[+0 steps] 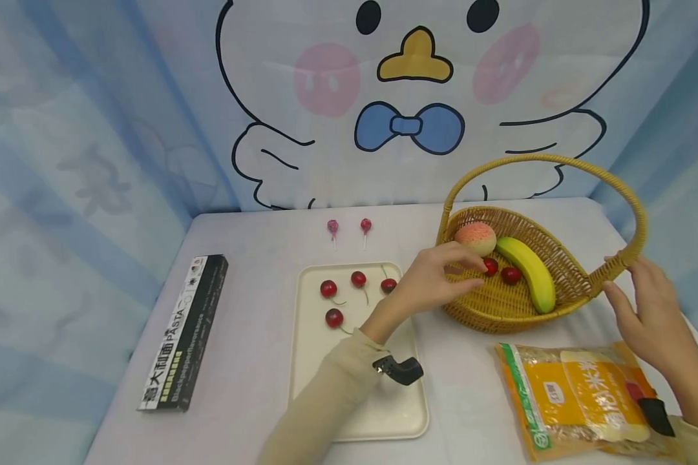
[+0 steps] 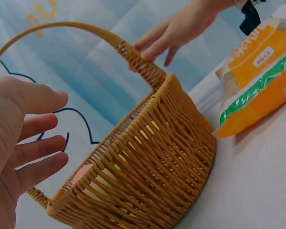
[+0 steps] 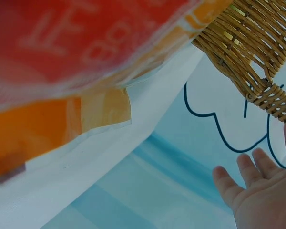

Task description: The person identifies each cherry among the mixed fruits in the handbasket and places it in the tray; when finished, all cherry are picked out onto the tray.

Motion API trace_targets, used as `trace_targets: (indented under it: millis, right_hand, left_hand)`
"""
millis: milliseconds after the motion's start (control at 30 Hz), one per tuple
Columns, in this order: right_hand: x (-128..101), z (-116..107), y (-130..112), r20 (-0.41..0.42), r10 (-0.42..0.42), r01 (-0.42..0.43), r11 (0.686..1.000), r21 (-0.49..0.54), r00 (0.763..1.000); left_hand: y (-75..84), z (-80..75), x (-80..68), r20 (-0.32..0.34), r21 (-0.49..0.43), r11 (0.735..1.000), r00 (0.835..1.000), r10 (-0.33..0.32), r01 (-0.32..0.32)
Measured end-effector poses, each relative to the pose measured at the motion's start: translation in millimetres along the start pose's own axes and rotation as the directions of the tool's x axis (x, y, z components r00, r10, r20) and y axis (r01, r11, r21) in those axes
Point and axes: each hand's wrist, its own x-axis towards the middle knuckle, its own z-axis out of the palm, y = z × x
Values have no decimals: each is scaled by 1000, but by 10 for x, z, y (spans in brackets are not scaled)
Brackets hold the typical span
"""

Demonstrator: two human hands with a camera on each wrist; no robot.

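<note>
A wicker basket (image 1: 500, 316) with an arched handle holds a peach (image 1: 475, 236), a banana (image 1: 529, 274) and two dark red cherries (image 1: 510, 275). Over the basket's left rim reaches my left hand (image 1: 433, 278), thumb and fingers apart, nothing between them; the left wrist view shows this hand (image 2: 19, 138) beside the handle. My right hand (image 1: 654, 316) grips the handle's right base between thumb and forefinger, while its other fingers (image 3: 248, 169) stretch out loosely. Left of the basket lies a cream tray (image 1: 355, 394) with several stemmed cherries (image 1: 334, 317), partly behind my left arm.
A yellow bag of grain (image 1: 581, 394) lies in front of the basket, under my right wrist. Two red lollipops (image 1: 333, 227) lie behind the tray. A black-and-white pasta box (image 1: 186, 332) lies at the left. A printed curtain (image 1: 302, 161) hangs behind the table.
</note>
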Motion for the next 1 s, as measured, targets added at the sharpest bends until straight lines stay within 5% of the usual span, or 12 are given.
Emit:
trace_targets:
  millis: [533, 767, 1000]
  right_hand:
    - [-1, -14, 25, 7, -3, 3, 1000, 6, 1000]
    - [-2, -22, 26, 11, 2, -2, 1000, 2, 1000]
    - [-3, -16, 21, 14, -8, 8, 1000, 7, 1000]
  left_hand:
    - [-31, 243, 267, 22, 81, 996, 999, -32, 30]
    - [-30, 300, 385, 78, 139, 987, 993, -94, 82]
    - [-33, 373, 491, 155, 248, 956, 968, -195, 153]
